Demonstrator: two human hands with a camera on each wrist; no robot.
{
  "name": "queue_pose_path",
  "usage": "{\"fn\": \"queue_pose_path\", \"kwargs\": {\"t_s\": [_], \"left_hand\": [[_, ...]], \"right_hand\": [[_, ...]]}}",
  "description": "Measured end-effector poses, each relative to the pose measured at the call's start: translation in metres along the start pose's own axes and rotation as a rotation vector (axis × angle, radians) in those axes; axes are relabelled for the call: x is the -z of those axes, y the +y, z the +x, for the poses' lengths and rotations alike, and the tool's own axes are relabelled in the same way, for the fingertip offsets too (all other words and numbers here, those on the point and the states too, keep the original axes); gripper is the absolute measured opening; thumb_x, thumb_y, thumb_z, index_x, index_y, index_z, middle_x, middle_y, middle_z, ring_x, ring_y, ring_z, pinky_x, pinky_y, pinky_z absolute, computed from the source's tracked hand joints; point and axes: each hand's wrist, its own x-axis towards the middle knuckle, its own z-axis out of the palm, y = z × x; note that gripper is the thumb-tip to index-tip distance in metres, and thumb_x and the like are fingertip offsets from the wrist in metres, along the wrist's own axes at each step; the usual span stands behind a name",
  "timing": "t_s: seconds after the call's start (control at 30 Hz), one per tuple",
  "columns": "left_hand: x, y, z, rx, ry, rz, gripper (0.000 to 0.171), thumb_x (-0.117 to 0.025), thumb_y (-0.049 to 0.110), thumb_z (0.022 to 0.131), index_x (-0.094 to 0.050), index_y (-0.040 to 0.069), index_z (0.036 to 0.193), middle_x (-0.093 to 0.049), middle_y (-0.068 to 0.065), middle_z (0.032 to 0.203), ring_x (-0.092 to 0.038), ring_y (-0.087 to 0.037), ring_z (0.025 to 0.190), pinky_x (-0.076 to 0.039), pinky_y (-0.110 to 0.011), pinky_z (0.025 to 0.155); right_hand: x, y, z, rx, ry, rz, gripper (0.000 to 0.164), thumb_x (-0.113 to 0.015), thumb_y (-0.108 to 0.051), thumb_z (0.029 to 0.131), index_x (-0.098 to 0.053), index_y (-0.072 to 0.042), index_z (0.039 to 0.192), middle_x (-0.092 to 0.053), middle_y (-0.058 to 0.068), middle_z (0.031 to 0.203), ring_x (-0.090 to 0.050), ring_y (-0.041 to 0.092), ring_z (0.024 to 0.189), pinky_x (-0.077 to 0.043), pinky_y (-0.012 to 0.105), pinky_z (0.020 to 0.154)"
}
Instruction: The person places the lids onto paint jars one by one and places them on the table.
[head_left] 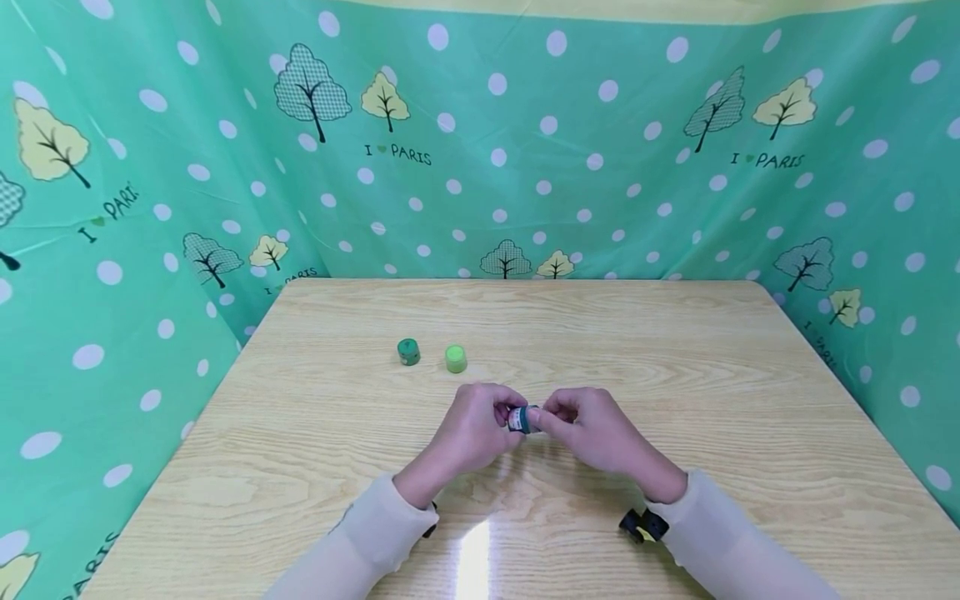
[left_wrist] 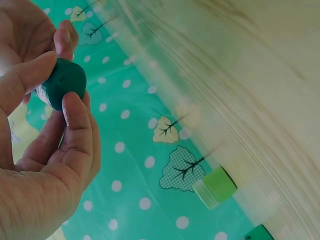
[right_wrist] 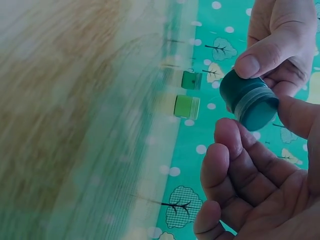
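A small dark teal jar (head_left: 519, 419) with a white printed label lies on its side between both hands, over the middle of the table. My left hand (head_left: 472, 429) grips it around one end, thumb and fingertips on the smooth dark teal end (left_wrist: 70, 82) in the left wrist view. From the other side, my right hand (head_left: 592, 429) pinches the jar's opposite end (right_wrist: 260, 115) between thumb and fingertips. A pale translucent band rings the jar near that end in the right wrist view.
A light green jar (head_left: 455, 359) and a darker green jar (head_left: 408, 352) stand side by side beyond my left hand. The wood-grain table (head_left: 637, 333) reaches back to a green dotted curtain (head_left: 525, 150), which also hangs at both sides.
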Motion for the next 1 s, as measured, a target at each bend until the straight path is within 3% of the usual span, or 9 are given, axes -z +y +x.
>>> {"fn": "queue_pose_path", "kwargs": {"t_s": [0.2, 0.47, 0.6, 0.73, 0.83, 1.0], "left_hand": [[-0.001, 0.001, 0.000, -0.007, -0.004, 0.003, 0.030, -0.079, -0.001, 0.068, -0.073, 0.008, 0.096, -0.065, 0.005, 0.079, -0.062, -0.012, 0.071, -0.051, -0.019, 0.060], [0.000, 0.002, -0.001, 0.008, -0.011, -0.009, 0.030, -0.079, -0.002, 0.067, -0.072, 0.008, 0.095, -0.065, 0.004, 0.078, -0.060, -0.011, 0.069, -0.051, -0.020, 0.060], [0.001, 0.002, -0.001, 0.005, -0.011, -0.016, 0.029, -0.079, -0.002, 0.068, -0.072, 0.008, 0.094, -0.065, 0.004, 0.078, -0.060, -0.011, 0.069, -0.051, -0.020, 0.060], [0.002, 0.002, -0.002, 0.009, -0.011, -0.029, 0.029, -0.080, -0.001, 0.069, -0.072, 0.008, 0.095, -0.065, 0.003, 0.079, -0.059, -0.009, 0.068, -0.051, -0.020, 0.060], [0.002, 0.002, -0.001, 0.008, -0.010, -0.036, 0.029, -0.080, -0.001, 0.069, -0.072, 0.008, 0.096, -0.066, 0.003, 0.078, -0.059, -0.007, 0.068, -0.052, -0.020, 0.060], [0.001, 0.001, -0.001, -0.002, -0.003, -0.039, 0.029, -0.079, -0.001, 0.069, -0.072, 0.008, 0.095, -0.066, 0.005, 0.077, -0.060, -0.006, 0.067, -0.052, -0.019, 0.061]], "right_hand": [[-0.002, 0.000, 0.000, -0.022, -0.012, -0.036, 0.057, -0.046, -0.059, 0.093, -0.062, -0.011, 0.065, -0.043, -0.005, 0.050, -0.035, 0.007, 0.044, -0.030, 0.023, 0.041], [0.002, -0.002, 0.000, -0.045, 0.009, -0.037, 0.057, -0.043, -0.060, 0.093, -0.062, -0.013, 0.067, -0.047, -0.004, 0.052, -0.038, 0.010, 0.045, -0.033, 0.025, 0.043], [0.005, -0.002, 0.000, -0.002, 0.077, -0.031, 0.045, -0.051, -0.057, 0.092, -0.065, -0.017, 0.075, -0.054, -0.006, 0.061, -0.046, 0.012, 0.054, -0.039, 0.026, 0.047], [0.007, 0.000, 0.000, 0.064, 0.115, -0.021, 0.028, -0.066, -0.049, 0.085, -0.067, -0.022, 0.092, -0.061, -0.007, 0.077, -0.055, 0.016, 0.070, -0.046, 0.030, 0.059], [0.008, 0.001, -0.001, 0.110, 0.099, -0.005, 0.031, -0.077, -0.040, 0.079, -0.065, -0.024, 0.102, -0.064, -0.005, 0.088, -0.057, 0.019, 0.078, -0.046, 0.038, 0.071], [0.008, 0.003, -0.001, 0.183, 0.054, -0.007, 0.041, -0.083, -0.024, 0.073, -0.064, -0.024, 0.109, -0.063, -0.007, 0.095, -0.058, 0.021, 0.082, -0.043, 0.046, 0.077]]}}
